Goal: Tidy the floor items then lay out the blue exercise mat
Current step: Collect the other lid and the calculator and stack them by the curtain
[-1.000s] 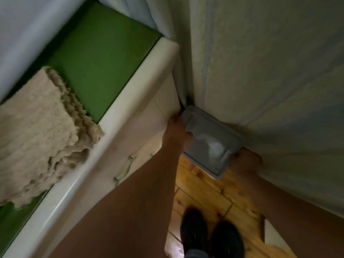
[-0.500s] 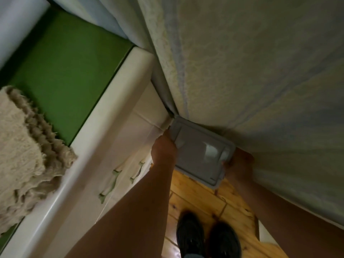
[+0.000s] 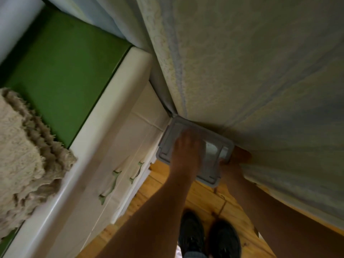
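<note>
Left fingers (image 3: 183,135): spread flat on the lid of the grey box (image 3: 210,164); they hold nothing, and they are blurred.
Left hand (image 3: 186,148): it rests on the middle of the lid, and the arm comes from below.
Right hand (image 3: 237,160): it grips the right edge of the grey box with the thumb on the rim; the other fingers are hidden under the mattress (image 3: 251,81).
Grey box: the lid is on, so I cannot tell what is inside. It sits in the corner between the white drawer unit (image 3: 115,142) and the mattress, touching both, above the wooden floor (image 3: 202,198).
Mattress: pale and patterned, it leans over the box.
Drawer unit top: a green cushion (image 3: 61,75) with a beige woolly blanket (image 3: 22,155) on it.
Floor: two black shoes (image 3: 191,233) stand just below the box.
</note>
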A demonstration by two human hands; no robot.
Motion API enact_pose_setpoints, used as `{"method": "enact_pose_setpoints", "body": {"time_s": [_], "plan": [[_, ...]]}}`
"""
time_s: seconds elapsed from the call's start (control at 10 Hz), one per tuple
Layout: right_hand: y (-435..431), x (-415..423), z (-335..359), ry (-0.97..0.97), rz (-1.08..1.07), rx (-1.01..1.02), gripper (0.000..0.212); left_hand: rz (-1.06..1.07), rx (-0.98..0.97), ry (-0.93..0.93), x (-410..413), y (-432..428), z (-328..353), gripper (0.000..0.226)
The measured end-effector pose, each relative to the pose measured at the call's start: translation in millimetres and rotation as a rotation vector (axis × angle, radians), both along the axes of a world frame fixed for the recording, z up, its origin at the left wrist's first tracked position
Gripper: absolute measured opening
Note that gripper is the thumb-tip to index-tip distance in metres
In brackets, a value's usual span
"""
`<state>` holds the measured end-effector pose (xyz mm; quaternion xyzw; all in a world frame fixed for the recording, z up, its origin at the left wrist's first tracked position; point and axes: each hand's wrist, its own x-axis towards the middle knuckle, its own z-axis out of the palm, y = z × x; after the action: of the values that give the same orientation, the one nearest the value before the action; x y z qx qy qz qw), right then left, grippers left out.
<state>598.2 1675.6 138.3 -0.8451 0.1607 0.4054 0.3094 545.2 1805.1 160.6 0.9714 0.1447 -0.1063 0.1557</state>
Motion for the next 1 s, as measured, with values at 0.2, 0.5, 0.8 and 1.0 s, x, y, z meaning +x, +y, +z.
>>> {"method": "enact_pose_setpoints", "body": {"time_s": [0.2,0.5,0.8,1.0], "plan": [[-11,11,18,0.058,-0.045,0.079,0.035,-0.141,-0.066,0.29,-17,-46,-21,0.093],[13,3,27,-0.1,0.511,-0.289,0.027,-0.16,-0.03,0.359,-11,-39,-29,0.094],[18,-36,42,-0.539,1.047,-0.252,0.078,0.171,-0.219,-0.058,-12,-1,3,0.05],[69,-26,28,-0.514,1.424,-0.092,0.09,0.763,-0.375,0.251,-16,72,-4,0.058]]}}
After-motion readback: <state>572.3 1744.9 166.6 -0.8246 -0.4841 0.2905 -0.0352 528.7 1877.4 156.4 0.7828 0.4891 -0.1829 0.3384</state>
